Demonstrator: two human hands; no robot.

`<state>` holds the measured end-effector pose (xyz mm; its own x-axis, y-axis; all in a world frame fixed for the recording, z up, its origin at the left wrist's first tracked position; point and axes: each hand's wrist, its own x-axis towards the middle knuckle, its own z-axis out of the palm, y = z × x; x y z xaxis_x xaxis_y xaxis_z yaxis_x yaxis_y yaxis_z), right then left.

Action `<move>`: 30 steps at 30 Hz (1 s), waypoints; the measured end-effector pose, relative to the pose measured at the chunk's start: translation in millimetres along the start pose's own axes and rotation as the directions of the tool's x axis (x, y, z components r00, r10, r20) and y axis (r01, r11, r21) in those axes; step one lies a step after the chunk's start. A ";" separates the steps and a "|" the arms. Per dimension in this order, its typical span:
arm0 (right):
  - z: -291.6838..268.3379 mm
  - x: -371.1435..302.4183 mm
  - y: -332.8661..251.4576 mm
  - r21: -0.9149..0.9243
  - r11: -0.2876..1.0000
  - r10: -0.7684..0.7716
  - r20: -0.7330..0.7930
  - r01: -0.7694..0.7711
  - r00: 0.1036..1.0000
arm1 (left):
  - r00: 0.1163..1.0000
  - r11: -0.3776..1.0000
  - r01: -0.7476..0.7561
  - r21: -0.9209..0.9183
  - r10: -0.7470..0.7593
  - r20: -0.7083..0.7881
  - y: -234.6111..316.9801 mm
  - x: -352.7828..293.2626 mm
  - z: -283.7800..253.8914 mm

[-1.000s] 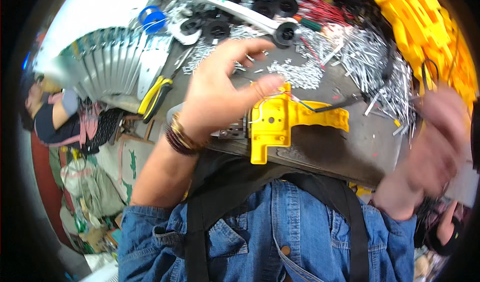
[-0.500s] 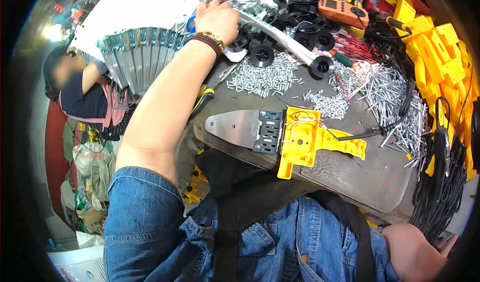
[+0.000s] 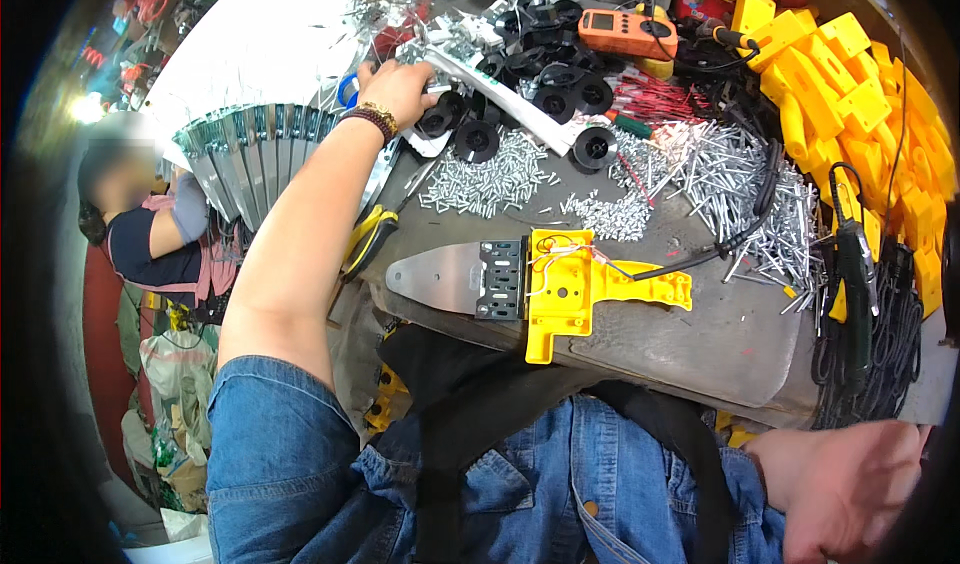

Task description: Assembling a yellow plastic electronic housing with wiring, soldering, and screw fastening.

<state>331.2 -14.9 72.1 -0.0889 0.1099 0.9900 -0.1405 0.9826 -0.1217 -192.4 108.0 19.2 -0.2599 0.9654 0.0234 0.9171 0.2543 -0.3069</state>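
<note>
My left hand (image 3: 396, 96) reaches to the far side of the bench, beside a blue ring (image 3: 347, 90) and the left end of a long white strip (image 3: 505, 99). Its fingers are bent but apart, and I see nothing held in them. In front of me lies a yellow plastic half-shell with a handle (image 3: 562, 299), its inside facing up, with thin wires and a black cord in it. A tapered metal plate (image 3: 440, 276) with a slotted dark section (image 3: 502, 280) points left from the shell. My bare right arm (image 3: 850, 484) shows at the lower right; its hand is out of sight.
Piles of short metal pins (image 3: 487, 176) and long screws (image 3: 775, 199) lie beyond the shell. Black spools (image 3: 476, 142), an orange meter (image 3: 627, 34) and stacked yellow shells (image 3: 840, 84) stand farther back. Yellow-black pliers (image 3: 372, 239) lie under my left arm. A person (image 3: 155, 224) sits at left.
The view has shifted, so the bench things appear farther left. My left hand stays by the far parts, its fingers now more spread. More of my right arm shows.
</note>
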 end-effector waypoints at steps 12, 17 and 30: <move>51.9 -2.9 43.4 -0.026 0.787 0.581 0.371 -0.617 0.725 | 0.961 -0.321 -0.034 -0.946 -0.271 0.057 -14.2 -20.1 -41.5; 70.0 3.7 48.9 0.061 0.750 0.552 0.490 -0.659 0.675 | 0.910 -0.088 -0.189 -0.978 -0.389 -0.141 -5.1 -29.9 -65.6; 132.4 -14.7 118.4 0.361 0.021 0.794 0.561 -0.932 0.235 | 0.699 0.395 -0.695 -0.601 0.177 -0.693 176.8 -163.1 -79.0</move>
<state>185.4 80.1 33.6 -0.6857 0.7215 0.0958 -0.2758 -0.1358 -0.9516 36.0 0.1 36.3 0.1898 0.7605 0.6209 0.7245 -0.5353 0.4342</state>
